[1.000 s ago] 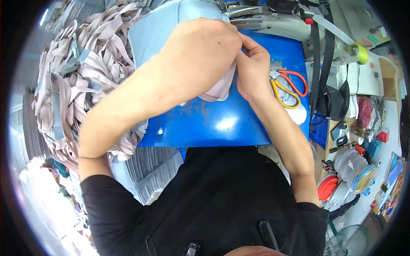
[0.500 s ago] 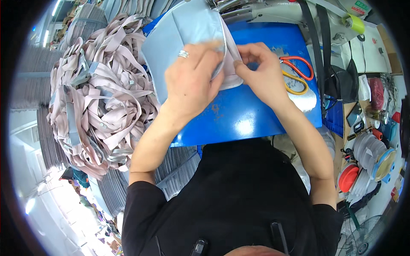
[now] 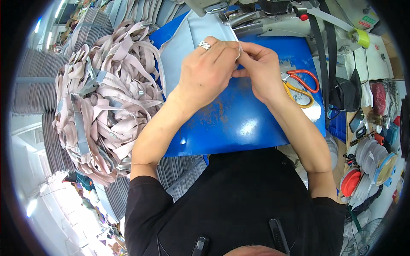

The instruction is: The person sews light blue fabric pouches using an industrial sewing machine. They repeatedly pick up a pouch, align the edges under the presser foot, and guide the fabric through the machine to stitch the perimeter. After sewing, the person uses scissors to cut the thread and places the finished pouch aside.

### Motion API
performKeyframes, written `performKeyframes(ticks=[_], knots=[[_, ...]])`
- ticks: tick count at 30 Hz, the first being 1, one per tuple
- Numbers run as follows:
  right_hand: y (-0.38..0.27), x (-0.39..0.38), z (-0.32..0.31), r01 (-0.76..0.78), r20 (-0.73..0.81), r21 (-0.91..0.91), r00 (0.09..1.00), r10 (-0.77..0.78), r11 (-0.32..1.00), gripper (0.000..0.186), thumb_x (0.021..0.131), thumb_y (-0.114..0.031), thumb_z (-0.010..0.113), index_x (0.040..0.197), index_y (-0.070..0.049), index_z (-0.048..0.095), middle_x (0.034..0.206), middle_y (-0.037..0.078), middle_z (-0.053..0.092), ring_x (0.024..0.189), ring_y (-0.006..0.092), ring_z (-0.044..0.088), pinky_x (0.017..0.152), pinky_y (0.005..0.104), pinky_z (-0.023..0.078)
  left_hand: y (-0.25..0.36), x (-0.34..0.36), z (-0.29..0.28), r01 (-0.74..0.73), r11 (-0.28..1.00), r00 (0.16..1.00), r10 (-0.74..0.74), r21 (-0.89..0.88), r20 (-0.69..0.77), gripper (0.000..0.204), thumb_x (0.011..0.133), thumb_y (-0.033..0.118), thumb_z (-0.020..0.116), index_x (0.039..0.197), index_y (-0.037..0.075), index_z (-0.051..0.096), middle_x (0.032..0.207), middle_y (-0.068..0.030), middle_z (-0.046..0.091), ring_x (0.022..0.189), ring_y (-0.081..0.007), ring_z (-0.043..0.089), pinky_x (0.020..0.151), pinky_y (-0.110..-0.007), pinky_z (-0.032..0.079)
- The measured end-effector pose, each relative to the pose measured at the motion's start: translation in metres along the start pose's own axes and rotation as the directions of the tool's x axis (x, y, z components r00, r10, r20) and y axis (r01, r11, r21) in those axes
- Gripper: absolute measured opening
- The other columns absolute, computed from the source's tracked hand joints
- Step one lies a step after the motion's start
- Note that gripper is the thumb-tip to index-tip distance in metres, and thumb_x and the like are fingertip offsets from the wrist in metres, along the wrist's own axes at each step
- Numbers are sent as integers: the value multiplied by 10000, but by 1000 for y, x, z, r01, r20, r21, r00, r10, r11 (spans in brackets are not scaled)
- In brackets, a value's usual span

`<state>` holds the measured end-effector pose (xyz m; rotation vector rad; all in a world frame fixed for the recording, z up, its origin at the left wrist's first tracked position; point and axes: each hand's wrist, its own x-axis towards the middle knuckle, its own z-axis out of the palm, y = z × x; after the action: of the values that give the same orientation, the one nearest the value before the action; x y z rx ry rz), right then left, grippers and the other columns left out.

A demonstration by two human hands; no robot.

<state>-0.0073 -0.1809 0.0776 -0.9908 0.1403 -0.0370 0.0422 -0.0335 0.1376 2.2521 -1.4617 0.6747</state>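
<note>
A light blue-grey fabric panel [image 3: 177, 45] lies at the far side of the blue tabletop [image 3: 222, 128], beneath the metal parts of a sewing machine [image 3: 252, 23]. My left hand [image 3: 209, 72], with a ring on one finger, rests over the panel, its fingers closed at the right-hand edge. My right hand [image 3: 261, 70] meets it there, thumb and fingers pinched on the same edge. The fingertips of both hands touch or nearly touch, hiding the bit of edge between them. Right of my right hand lie scissors [image 3: 305, 87] with one red and one yellow handle loop.
A big tangled heap of pale pink and grey strips [image 3: 111, 102] borders the table on the left. Stacks of grey fabric pieces [image 3: 36, 79] stand beyond it. Black straps [image 3: 318, 55] hang at the right, near a yellow-green tape roll [image 3: 360, 38] and several spools [image 3: 369, 149].
My hands have come together at the panel's right edge. Less of the panel shows now, and its pinkish underside is out of sight. The whole view has shifted slightly.
</note>
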Motion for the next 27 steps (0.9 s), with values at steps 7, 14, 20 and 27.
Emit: performKeyframes(ticks=[7, 14, 20, 27], knots=[[2, 30, 13, 43, -247, -9, 968, -44, 999, 273, 884, -167, 794, 1063, 37, 760, 916, 74, 743, 760, 102, 655, 630, 252, 517, -19, 6, 9, -11, 1000, 996, 11, -2, -91, 229, 793, -27, 735, 1009, 33, 691, 988, -88, 731, 858, -296, 678, 704, -393, 550], [17, 43, 18, 239, -323, -76, 913, -251, 968, 254, 790, -143, 836, 939, 54, 776, 868, 79, 750, 770, 126, 664, 650, 285, 503, 17, -66, 31, 376, 924, 924, -380, -77, -45, 633, 842, 52, 782, 1421, -35, 542, 1340, -251, 641, 1225, -419, 626, 1059, -425, 490], [12, 37, 24, 73, -275, -363, 944, -181, 929, 295, 787, -77, 745, 1048, 51, 698, 903, 75, 709, 810, 136, 656, 699, 284, 521, 13, -48, 6, 276, 961, 952, -276, 19, 131, 367, 751, -5, 687, 1106, 85, 722, 829, -133, 623, 788, -326, 669, 730, -435, 556], [-10, 17, 3, -90, -109, -229, 992, 67, 969, 403, 832, -63, 721, 1224, 28, 696, 951, 62, 723, 758, 118, 652, 601, 276, 548, 32, -1, -52, -59, 962, 979, 3, 267, 205, 307, 805, 71, 732, 1099, 157, 715, 935, -55, 621, 752, -290, 651, 676, -401, 539]])
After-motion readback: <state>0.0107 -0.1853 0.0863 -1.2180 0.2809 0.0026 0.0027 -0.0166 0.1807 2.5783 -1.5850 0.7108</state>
